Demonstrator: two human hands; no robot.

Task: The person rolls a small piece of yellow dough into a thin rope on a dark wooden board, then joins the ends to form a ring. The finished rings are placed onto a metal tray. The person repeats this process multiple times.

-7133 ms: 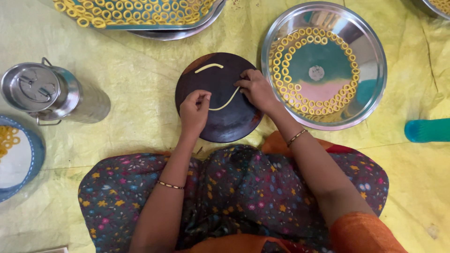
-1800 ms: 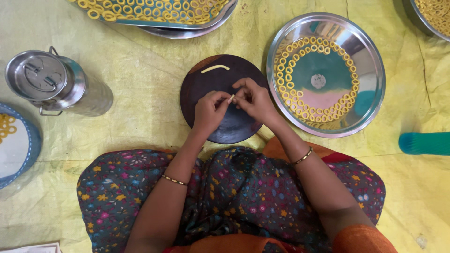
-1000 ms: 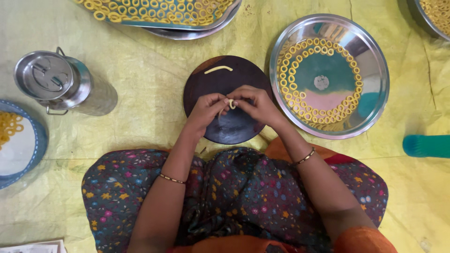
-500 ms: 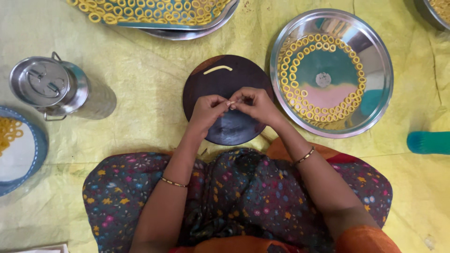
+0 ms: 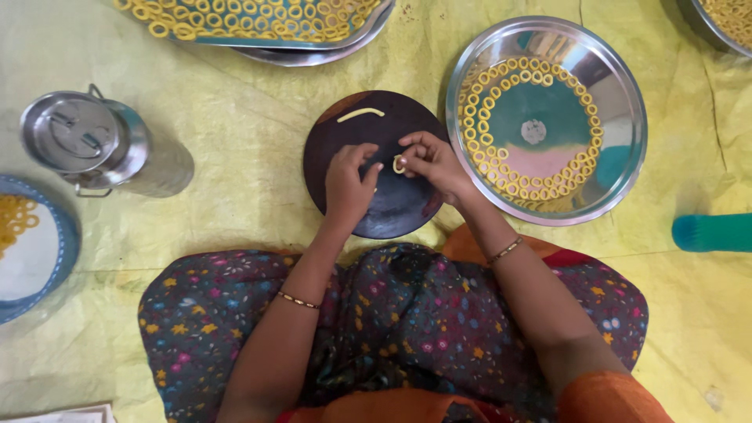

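Right hand (image 5: pixel 429 160) pinches a small yellow dough ring (image 5: pixel 399 164); left hand (image 5: pixel 347 186) rests loosely curled on the dark round board (image 5: pixel 407 211), bare toward its near rim.

One camera only, worn on the person's head, looks almost straight down from above. It sits fairly close: the lap in flowered cloth (image 5: pixel 392 329) fills the bottom of the frame, and both forearms run up from there to the dark round board (image 5: pixel 376 204) near the middle. The yellow sheet (image 5: pixel 235 188) on the floor spreads to every edge. The steel plate (image 5: pixel 619 94) lies upper right, the steel can (image 5: pixel 94 145) at left. Trays at the top and corners are cut off by the frame.
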